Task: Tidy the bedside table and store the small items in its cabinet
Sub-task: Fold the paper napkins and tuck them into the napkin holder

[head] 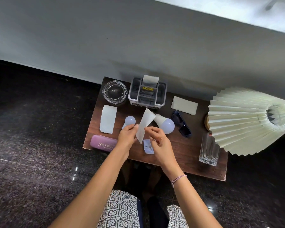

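Both grips pinch the paper slip (144,127), left hand (127,137) w/ right hand (158,142); lift straight up, clear of bulbs either side; avoid small packet (148,146) under right grip.

You have a single head-worn wide-angle view, looking steeply down and forward from close above the bedside table (187,145), which fills the middle; the wall (105,38) lies far, your forearms enter from the near edge, and the frame is rolled slightly, edges bowed
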Motion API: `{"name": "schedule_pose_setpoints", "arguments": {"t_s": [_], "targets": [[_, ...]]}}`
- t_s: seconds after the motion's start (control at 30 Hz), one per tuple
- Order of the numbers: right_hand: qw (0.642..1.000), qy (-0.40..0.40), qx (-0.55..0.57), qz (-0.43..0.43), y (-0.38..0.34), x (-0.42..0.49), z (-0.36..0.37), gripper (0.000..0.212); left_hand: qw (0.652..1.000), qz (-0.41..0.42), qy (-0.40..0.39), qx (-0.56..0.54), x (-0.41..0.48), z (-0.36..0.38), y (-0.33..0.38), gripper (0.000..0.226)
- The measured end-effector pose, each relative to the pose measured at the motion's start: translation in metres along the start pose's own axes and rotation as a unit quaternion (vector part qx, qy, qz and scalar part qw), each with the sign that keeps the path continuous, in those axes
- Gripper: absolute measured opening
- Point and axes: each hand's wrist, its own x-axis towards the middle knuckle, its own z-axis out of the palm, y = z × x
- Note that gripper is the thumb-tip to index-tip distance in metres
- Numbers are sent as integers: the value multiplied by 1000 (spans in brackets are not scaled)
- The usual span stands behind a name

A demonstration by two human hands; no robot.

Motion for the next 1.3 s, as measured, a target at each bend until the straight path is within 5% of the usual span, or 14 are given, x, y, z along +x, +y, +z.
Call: {"name": "schedule_pose_setpoints", "arguments": {"t_s": [0.13,0.3,0.77,0.97,1.17,1.3], "targets": [[999,-15,45,-14,-10,-2,-5,49,992,-34,-110,-50,-2,-4,10,30],[993,-18,117,-18,-19,-3,-6,51,978,-24,-150,-144,-5,-1,23,31],[990,11,139,13,-26,7,-11,33,987,138,-83,17,-4,-20,45,5],[987,159,-27,1,-46,20,-2,16,974,223,-12,48,-7,-19,58,10],[966,119,199,116,-77,36,19,32,918,343,98,174,-8,-11,72,21],[943,83,284,150,-91,53,22,49,907,364,95,188,-10,-6,79,17]]}}
